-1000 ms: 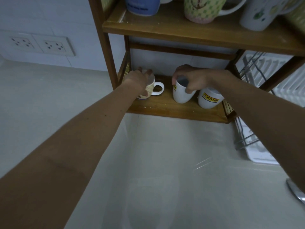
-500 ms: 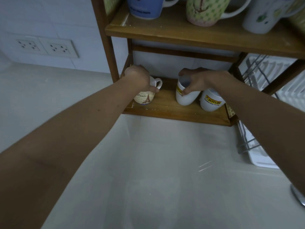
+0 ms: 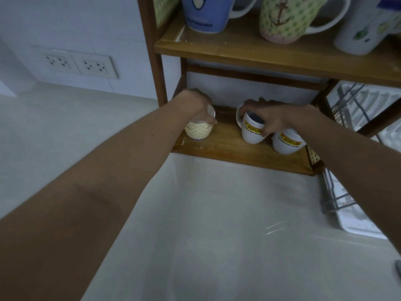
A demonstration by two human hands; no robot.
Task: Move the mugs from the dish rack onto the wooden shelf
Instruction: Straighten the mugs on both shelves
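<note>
My left hand (image 3: 194,105) grips the rim of a small cream patterned mug (image 3: 198,131) at the left end of the wooden shelf's lower board (image 3: 227,146); the mug is tilted toward me. My right hand (image 3: 273,119) holds a white Jotun mug (image 3: 251,133) by its rim, standing on the same board. A second white Jotun mug (image 3: 287,143) stands just to its right, partly under my forearm. On the upper board (image 3: 260,53) stand a blue mug (image 3: 206,13), a green-dotted anchor mug (image 3: 284,18) and a white mug (image 3: 366,25).
The white dish rack (image 3: 355,205) with its wire frame sits right of the shelf, partly behind my right arm. A pale countertop (image 3: 217,224) spreads below. Two wall sockets (image 3: 78,65) are at the left. A shelf post (image 3: 155,61) stands close to my left hand.
My left hand has turned the cream mug so its handle no longer shows and tipped it toward me. My right hand has rotated the white mug so its Jotun logo faces me.
</note>
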